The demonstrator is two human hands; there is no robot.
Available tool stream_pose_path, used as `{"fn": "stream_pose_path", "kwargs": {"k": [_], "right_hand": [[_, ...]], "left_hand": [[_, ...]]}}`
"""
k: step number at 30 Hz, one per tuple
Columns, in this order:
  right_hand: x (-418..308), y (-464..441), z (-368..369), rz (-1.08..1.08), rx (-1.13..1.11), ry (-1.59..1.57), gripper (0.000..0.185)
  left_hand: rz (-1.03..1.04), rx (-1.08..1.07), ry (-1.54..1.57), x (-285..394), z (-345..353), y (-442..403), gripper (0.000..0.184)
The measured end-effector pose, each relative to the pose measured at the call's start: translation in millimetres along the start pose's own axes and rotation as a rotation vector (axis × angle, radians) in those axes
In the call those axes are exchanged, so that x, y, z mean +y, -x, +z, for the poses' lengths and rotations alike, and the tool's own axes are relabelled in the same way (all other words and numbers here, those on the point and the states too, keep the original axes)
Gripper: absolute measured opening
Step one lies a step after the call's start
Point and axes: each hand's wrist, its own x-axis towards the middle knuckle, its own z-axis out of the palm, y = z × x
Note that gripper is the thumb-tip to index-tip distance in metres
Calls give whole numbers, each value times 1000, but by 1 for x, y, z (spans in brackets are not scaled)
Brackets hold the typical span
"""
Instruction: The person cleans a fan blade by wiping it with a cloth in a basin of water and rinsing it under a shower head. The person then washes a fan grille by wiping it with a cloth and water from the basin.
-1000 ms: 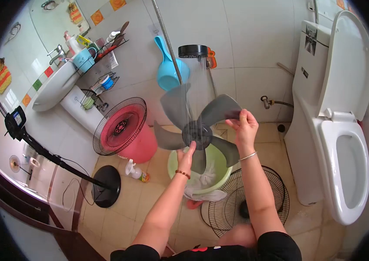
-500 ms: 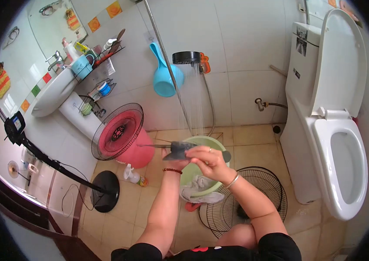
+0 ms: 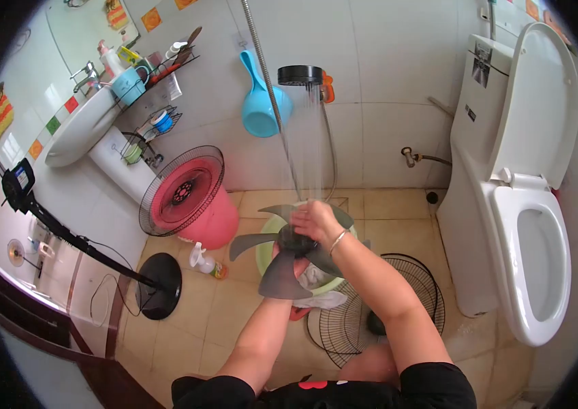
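A dark grey fan blade [image 3: 282,276] with several vanes is held under the falling water, its face turned up. My left hand [image 3: 300,265] is beneath it, holding it from below near the hub; most of its fingers are hidden. On top, my right hand [image 3: 315,219] lies against the vanes beside the hub with its fingers spread, slightly blurred. Under the blade stands a pale green basin [image 3: 263,262], partly covered, with a wet greyish cloth [image 3: 323,300] hanging over its near rim. Water streams down from the black shower head [image 3: 300,75].
A black wire fan grille [image 3: 411,300] lies on the floor at right. Another grille [image 3: 215,170] leans on a pink bucket [image 3: 224,228]. Nearby are a spray bottle [image 3: 207,262] and a fan stand [image 3: 159,286]. The toilet [image 3: 473,204] stands right; a blue dipper [image 3: 266,116] hangs on the wall.
The fan blade has turned from edge-on to face up and sits slightly lower. My right hand has moved from its edge onto the vanes by the hub.
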Motion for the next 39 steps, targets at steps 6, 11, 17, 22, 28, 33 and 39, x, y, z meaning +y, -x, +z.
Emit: {"fn": "stream_pose_path", "kwargs": {"k": [6,11,17,22,28,33,39], "right_hand": [[-12,55,10,-172,35,1143,51],[12,99,21,-537,80,1670,37],[1,55,8,-489,45,1083,62],[9,97,21,-211,-61,922,82],[32,54,-14,-116,13,-40,31],[40,46,-13,-258,15,-227,22],[-9,94,-32,-50,-94,-262,23]], "left_hand": [[4,34,-141,14,1,-10,48],[49,144,-158,-15,25,-15,53],[152,157,-624,-17,27,-19,57],[81,331,-678,4,-10,-48,62],[153,518,-2313,-3,51,-37,45],[-445,61,-1919,19,99,-41,30],[67,-398,-2317,31,95,-32,30]]}}
